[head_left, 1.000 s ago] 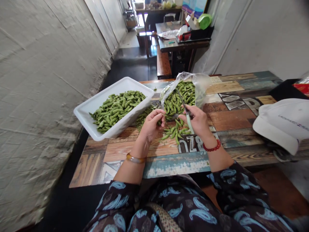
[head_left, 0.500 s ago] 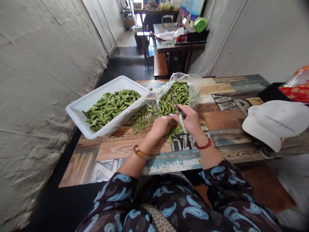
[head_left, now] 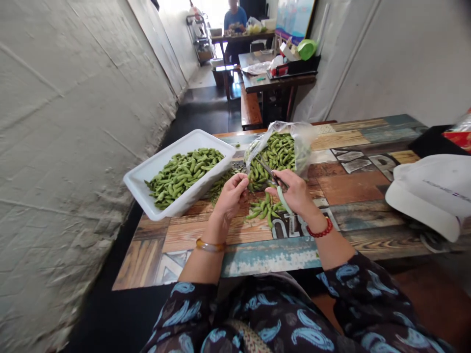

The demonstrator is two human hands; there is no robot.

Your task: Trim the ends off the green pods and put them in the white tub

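My right hand [head_left: 294,193] is wrapped round scissors [head_left: 282,196] with pale green handles, their blades pointing up and left toward the bag. To its left, my left hand [head_left: 231,196] is closed, thumb pressed to the fingers; what sits in the pinch is too small to make out. Between and below the hands lies a small heap of green edamame pods [head_left: 267,208] on the table. More pods [head_left: 277,149] fill a clear plastic bag [head_left: 303,142] just beyond. On the left, a white plastic tub [head_left: 189,200] holds many pods [head_left: 184,171].
Cut trimmings [head_left: 217,189] lie beside the tub. A white cap [head_left: 430,186] rests at the right on the wood-patterned table [head_left: 206,230]. Farther off, another table [head_left: 253,83] bears a black tray, and a person in blue [head_left: 235,18] sits at the back.
My left hand has moved left, away from the scissors, uncovering the small heap of pods. The right hand still holds the scissors. The view has tilted up slightly, bringing the far person into sight.
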